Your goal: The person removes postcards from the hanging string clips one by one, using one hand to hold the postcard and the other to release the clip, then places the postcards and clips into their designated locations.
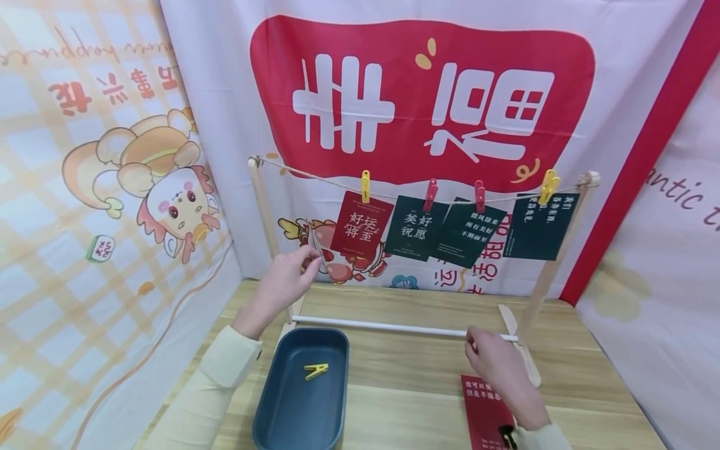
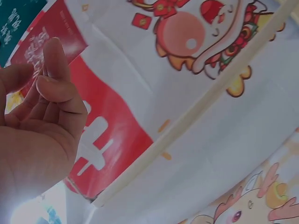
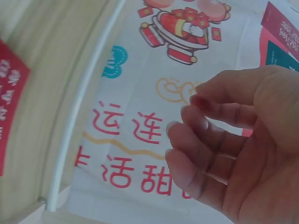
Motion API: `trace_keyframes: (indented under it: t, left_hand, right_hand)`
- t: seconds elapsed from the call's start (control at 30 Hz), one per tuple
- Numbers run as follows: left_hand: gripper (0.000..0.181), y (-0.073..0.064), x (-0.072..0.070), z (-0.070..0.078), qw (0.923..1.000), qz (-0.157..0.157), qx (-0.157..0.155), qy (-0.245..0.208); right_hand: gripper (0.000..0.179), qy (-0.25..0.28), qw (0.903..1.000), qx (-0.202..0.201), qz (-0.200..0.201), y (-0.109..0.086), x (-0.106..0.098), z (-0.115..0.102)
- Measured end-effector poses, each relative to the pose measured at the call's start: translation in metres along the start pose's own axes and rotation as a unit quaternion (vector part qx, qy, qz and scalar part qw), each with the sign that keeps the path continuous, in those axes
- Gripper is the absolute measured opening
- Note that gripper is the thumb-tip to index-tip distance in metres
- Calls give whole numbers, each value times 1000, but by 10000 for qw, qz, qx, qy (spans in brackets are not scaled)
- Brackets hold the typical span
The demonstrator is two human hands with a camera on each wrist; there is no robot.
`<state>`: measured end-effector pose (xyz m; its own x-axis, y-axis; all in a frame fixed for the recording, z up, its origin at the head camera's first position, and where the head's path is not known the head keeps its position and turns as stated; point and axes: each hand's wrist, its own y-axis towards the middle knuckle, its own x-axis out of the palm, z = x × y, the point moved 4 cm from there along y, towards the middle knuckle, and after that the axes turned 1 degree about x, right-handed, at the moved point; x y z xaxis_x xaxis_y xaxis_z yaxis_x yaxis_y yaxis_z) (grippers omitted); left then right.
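Note:
My left hand [image 1: 285, 282] is raised just left of and below the hanging red card [image 1: 362, 225], its fingers loosely bent with nothing between them. That card hangs from a string by a yellow clothespin [image 1: 365, 186]. In the left wrist view the left hand [image 2: 44, 107] overlaps the red card [image 2: 70, 32]. My right hand [image 1: 497, 365] hovers over the table's right side, above a red card [image 1: 484, 415] lying there and partly hidden by the forearm. Seen from the right wrist, the right hand [image 3: 233, 140] has relaxed, bent fingers and holds nothing.
Two dark green cards [image 1: 409, 228] [image 1: 471, 232] hang from red clothespins, and another [image 1: 540, 228] hangs by a yellow one. The string [image 1: 315, 177] joins two wooden posts [image 1: 263, 206]. A white rod [image 1: 382, 325] crosses low. One yellow clothespin [image 1: 317, 370] lies in the blue tray [image 1: 300, 415].

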<state>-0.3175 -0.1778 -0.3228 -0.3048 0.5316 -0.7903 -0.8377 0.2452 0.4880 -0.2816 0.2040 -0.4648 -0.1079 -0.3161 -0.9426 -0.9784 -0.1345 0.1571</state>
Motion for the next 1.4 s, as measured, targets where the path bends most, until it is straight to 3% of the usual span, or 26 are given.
trace_keyframes:
  t: [0.13,0.4,0.63,0.8,1.03,1.4]
  left_hand:
    - [20,7,-9,8,9999,98,-43,-88]
    - [23,26,-17,21,9985,491,159,-163]
    - [28,40,-23,35,9978,482,248,-390]
    - [31,45,-33,52,9964,515,389,-546]
    - [34,57,-34,68,9949,641,389,-668]
    - [46,90,-48,82,9948,834,253,-533]
  right_hand:
    - [7,518,9983,55,-257,8,-5,-9]
    - [4,1711,9815,-549,-664,25,-11,-41]
    - [6,2382,9648,-973,-544,43,-22,-69]
    - [8,2849,9523,-1012,-429,55,-27,-81]
    - [13,3132,9433,-1091,-172,68,-41,-94]
    - [26,3275,9376,-1095,-404,97,-53,-123]
